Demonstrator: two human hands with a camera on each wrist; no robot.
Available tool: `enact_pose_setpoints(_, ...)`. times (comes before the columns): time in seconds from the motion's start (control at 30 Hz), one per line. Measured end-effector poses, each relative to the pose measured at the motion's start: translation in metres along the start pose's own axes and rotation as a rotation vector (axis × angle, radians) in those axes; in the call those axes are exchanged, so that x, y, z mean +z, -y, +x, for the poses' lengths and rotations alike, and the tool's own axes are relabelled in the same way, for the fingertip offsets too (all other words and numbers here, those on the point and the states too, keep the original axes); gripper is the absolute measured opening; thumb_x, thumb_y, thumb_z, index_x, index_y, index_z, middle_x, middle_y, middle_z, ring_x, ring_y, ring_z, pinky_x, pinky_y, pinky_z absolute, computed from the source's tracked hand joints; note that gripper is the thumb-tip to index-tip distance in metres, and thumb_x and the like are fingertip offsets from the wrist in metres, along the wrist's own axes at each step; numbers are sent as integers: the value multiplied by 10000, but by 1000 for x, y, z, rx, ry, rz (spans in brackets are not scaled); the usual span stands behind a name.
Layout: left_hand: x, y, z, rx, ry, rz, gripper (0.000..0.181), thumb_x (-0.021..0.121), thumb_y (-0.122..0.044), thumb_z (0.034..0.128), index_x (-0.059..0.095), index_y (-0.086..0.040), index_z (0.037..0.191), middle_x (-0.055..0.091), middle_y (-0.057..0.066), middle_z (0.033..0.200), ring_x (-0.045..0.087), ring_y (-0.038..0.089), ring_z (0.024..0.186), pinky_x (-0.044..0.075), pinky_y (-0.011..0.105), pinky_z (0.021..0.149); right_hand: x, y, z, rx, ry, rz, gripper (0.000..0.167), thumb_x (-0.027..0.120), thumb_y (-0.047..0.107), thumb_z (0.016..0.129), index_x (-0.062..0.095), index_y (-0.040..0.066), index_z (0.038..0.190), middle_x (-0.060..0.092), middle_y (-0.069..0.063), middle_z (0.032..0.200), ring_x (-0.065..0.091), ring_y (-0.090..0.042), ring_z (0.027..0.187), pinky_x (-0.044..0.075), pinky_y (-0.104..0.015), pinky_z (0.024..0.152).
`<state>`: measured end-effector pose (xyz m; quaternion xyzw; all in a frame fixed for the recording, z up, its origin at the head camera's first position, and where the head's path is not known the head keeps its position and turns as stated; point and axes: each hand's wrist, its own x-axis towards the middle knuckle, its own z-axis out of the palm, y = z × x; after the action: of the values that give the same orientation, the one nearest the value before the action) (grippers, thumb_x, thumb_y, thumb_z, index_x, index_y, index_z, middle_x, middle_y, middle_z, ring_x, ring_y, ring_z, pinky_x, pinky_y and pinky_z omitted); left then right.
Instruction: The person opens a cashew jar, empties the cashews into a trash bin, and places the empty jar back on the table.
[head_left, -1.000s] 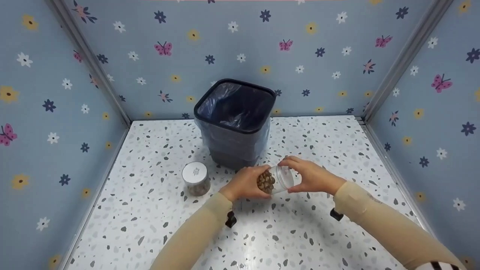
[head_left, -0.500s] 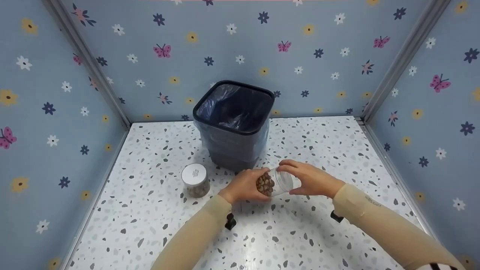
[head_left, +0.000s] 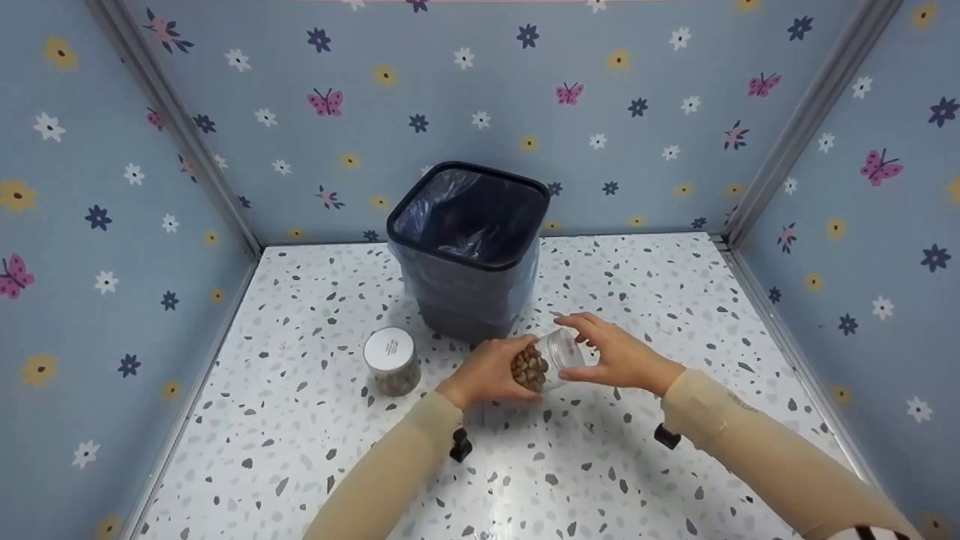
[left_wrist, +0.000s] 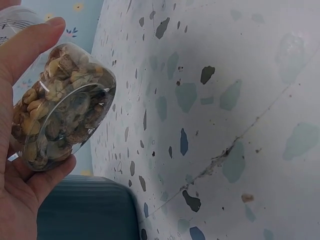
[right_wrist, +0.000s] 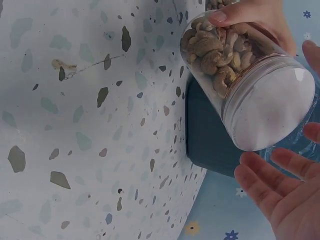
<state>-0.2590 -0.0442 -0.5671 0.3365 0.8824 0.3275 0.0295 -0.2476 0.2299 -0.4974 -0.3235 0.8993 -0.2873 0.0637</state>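
My left hand (head_left: 491, 371) grips a clear jar (head_left: 555, 360) around its base, holding it tilted above the speckled table. Brown nuts that look like cashews (right_wrist: 220, 50) lie gathered towards the base, as the left wrist view also shows through the jar wall (left_wrist: 62, 112). The jar's pale round end (right_wrist: 272, 107) points at my right hand (head_left: 619, 356). That hand has its fingers spread around this end; in the right wrist view the fingers (right_wrist: 265, 182) lie close to its edge. Whether any fingertip touches it I cannot tell.
A second jar (head_left: 394, 371) with a white, printed lid stands on the table (head_left: 300, 450) left of my left hand. Behind the hands stands a dark bin (head_left: 469, 300) lined with a clear bag. Flower-patterned walls (head_left: 480, 90) enclose the back and both sides.
My right hand's fingers have loosened and spread away from the jar's end, with the thumb shifting left along it. My left hand keeps its grip on the jar in nearly the same place.
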Motion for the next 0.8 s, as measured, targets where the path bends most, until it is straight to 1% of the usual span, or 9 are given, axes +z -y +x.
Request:
enact_pose_setpoints(0.1, 0, 0, 0, 4, -6, -4, 889, 1007, -379, 744, 613, -129, 1502, 767, 40, 1286, 718, 168, 1121, 592, 363, 1024, 1, 2, 3, 52, -6, 31, 827, 826, 475, 956, 464, 180, 1639, 585, -134, 1547, 685, -342, 1216, 591, -587, 1009)
enact_pose_setpoints(0.2, -1, 0, 0, 7, -7, -10, 847, 1005, -376, 745, 628, -152, 1469, 768, 15, 1251, 716, 155, 1095, 596, 351, 999, 2, 4, 5, 106, -7, 71, 837, 806, 479, 972, 451, 137, 1648, 568, -177, 1576, 689, -339, 1178, 596, -579, 989)
enact_pose_setpoints(0.27, -2, 0, 1, 9, -8, -16, 817, 1007, -373, 743, 637, -166, 1441, 769, 3, 1224, 714, 151, 1075, 599, 346, 979, 2, 6, 7, 149, -3, 95, 840, 791, 490, 979, 446, 117, 1649, 576, -210, 1554, 706, -332, 1138, 607, -558, 971)
enact_pose_setpoints(0.33, -2, 0, 1, 8, -9, -18, 797, 1008, -371, 743, 641, -172, 1423, 769, -3, 1207, 714, 150, 1064, 600, 346, 967, 2, 7, 8, 193, 2, 116, 831, 770, 501, 992, 448, 99, 1643, 607, -221, 1497, 727, -306, 1085, 620, -513, 930)
enact_pose_setpoints(0.47, -2, 1, 1, 2, -8, -19, 818, 1005, -363, 747, 639, -152, 1447, 767, 0, 1218, 705, 154, 1071, 594, 359, 973, 1, 7, 9, 253, 24, 132, 806, 728, 508, 1016, 467, 26, 1606, 671, -227, 1345, 745, -252, 958, 620, -418, 823)
enact_pose_setpoints(0.57, -2, 1, 1, -1, -7, -26, 835, 1000, -355, 748, 637, -131, 1466, 765, 7, 1228, 703, 161, 1077, 591, 370, 977, 2, 6, 10, 267, 43, 132, 765, 713, 499, 1024, 514, -24, 1546, 707, -220, 1276, 715, -219, 926, 600, -379, 787)
enact_pose_setpoints(0.7, -2, 1, 0, 3, -7, -24, 832, 1002, -365, 744, 643, -117, 1452, 767, 10, 1225, 707, 162, 1072, 592, 368, 977, 2, 4, 12, 261, 56, 144, 680, 722, 462, 1023, 584, -34, 1468, 734, -194, 1186, 695, -202, 918, 604, -356, 767)
enact_pose_setpoints(0.8, -2, 2, 1, 10, -7, -20, 828, 1007, -378, 740, 648, -121, 1440, 768, 2, 1222, 706, 153, 1072, 591, 360, 980, 1, 4, 13, 258, 58, 159, 653, 748, 434, 1006, 606, -37, 1436, 730, -195, 1162, 700, -208, 905, 623, -349, 751)
